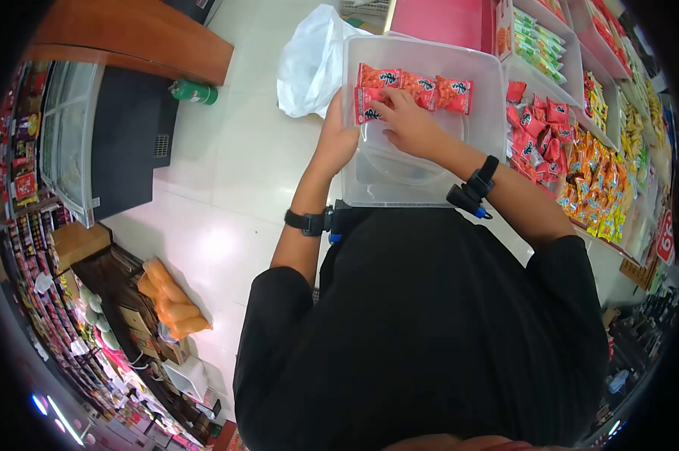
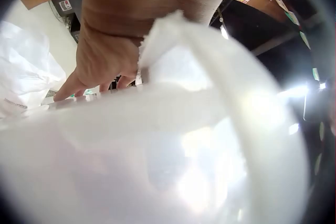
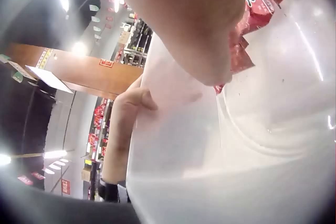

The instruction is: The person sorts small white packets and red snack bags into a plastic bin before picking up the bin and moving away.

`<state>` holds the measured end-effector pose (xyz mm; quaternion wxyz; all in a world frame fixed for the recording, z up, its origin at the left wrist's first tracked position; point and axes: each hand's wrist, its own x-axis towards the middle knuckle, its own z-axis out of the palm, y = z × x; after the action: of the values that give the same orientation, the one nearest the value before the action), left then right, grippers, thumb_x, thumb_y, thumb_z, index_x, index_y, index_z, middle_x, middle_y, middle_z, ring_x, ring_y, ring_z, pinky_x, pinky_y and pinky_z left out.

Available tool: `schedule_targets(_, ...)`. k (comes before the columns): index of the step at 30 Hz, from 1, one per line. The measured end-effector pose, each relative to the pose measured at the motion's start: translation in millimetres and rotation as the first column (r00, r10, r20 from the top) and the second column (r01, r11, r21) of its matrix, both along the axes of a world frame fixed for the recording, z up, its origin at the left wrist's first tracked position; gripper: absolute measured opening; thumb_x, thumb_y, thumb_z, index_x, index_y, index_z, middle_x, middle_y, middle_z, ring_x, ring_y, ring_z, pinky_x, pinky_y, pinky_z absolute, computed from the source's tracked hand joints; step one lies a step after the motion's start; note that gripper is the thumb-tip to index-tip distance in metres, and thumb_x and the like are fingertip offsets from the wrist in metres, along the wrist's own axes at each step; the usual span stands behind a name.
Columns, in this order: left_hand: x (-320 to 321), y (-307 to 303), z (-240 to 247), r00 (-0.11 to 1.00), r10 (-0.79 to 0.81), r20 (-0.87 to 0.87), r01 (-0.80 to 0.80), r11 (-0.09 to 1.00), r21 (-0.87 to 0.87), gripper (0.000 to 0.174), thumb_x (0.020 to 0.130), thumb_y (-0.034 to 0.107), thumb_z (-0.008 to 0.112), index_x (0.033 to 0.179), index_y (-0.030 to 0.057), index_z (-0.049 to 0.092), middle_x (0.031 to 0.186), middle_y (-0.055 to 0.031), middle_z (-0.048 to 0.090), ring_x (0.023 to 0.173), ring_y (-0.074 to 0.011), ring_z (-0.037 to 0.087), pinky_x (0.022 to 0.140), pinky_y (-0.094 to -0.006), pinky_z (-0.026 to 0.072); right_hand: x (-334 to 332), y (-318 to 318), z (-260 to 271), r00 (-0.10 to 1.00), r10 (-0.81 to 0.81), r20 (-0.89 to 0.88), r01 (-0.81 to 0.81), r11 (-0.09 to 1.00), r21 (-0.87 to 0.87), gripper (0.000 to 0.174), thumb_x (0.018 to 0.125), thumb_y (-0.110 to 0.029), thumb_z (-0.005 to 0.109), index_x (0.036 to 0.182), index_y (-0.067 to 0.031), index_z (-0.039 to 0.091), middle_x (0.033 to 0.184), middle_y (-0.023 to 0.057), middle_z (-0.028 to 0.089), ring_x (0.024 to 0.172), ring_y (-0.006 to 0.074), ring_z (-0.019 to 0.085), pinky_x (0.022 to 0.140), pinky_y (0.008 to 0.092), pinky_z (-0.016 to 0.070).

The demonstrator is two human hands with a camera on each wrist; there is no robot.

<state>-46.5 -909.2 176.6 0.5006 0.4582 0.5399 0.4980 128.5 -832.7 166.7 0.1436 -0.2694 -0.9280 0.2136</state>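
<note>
A clear plastic bin (image 1: 486, 83) lies in front of the person's body, with several red snack packets (image 1: 454, 95) in a row near its far end. The left hand (image 1: 338, 141) grips the bin's left wall, thumb at the rim; in the right wrist view that hand (image 3: 132, 108) shows beyond the translucent wall. Inside the bin, the right hand (image 1: 411, 126) has its fingers on a red packet (image 1: 364, 105) lying nearer than the row, by the left wall. In the left wrist view the left hand (image 2: 105, 61) reaches over the bin's edge.
A white plastic bag (image 1: 309, 64) lies beyond the bin's left side. On the right are shelf trays of red packets (image 1: 539, 131) and orange packets (image 1: 591, 177). A green cylinder (image 1: 194, 92), a freezer (image 1: 72, 135) and orange bags (image 1: 170, 301) stand to the left.
</note>
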Motion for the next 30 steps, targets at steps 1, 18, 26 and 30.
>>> schedule_targets(1,0.0,-0.1,2.7,1.0,0.007,-0.016,-0.007,1.0,-0.006,0.076,0.069,-0.012,0.034,0.143,0.0017,0.024,0.143,-0.0155,0.034,0.133,-0.024,0.034,0.096,-0.0277,0.0377,-0.8,1.4,1.7,0.999,0.022,0.025,-0.022,1.0,-0.018,0.06,0.066,-0.002,0.068,0.123,-0.005,0.049,0.128,0.0216,0.041,0.111,0.0376,0.047,0.089,0.042,0.0464)
schedule_targets(18,2.9,-0.8,11.5,0.999,0.034,-0.024,-0.037,0.992,-0.118,0.069,0.077,-0.008,0.041,0.143,0.005,0.024,0.148,-0.0113,0.029,0.134,-0.0258,0.034,0.073,-0.022,0.0422,264.2,93.5,-7.0,0.839,-0.544,0.029,0.544,0.839,0.018,0.043,0.079,-0.017,0.063,0.12,-0.0029,0.055,0.112,0.0147,0.061,0.105,0.029,0.058,0.094,0.0381,0.044)
schedule_targets(26,0.4,-2.1,2.1,0.999,0.032,0.038,-0.03,0.998,-0.053,0.071,0.076,-0.01,0.039,0.143,0.0047,0.024,0.149,-0.0121,0.028,0.136,-0.027,0.032,0.082,-0.0247,0.0425,228.8,86.0,-50.1,0.825,-0.552,0.118,0.536,0.832,0.146,0.032,0.08,-0.013,0.058,0.111,-0.0067,0.06,0.105,0.0178,0.061,0.097,0.0352,0.059,0.083,0.044,0.0471)
schedule_targets(30,-3.8,1.2,-4.0,1.0,0.013,-0.002,-0.013,0.999,-0.048,0.071,0.076,-0.01,0.039,0.143,0.0043,0.023,0.149,-0.0128,0.028,0.136,-0.0276,0.031,0.085,-0.0258,0.0419,245.6,103.5,-41.2,0.629,-0.777,0.04,0.753,0.62,0.22,0.028,0.085,-0.014,0.056,0.112,-0.0068,0.06,0.093,0.0181,0.065,0.083,0.0357,0.063,0.074,0.0422,0.0508)
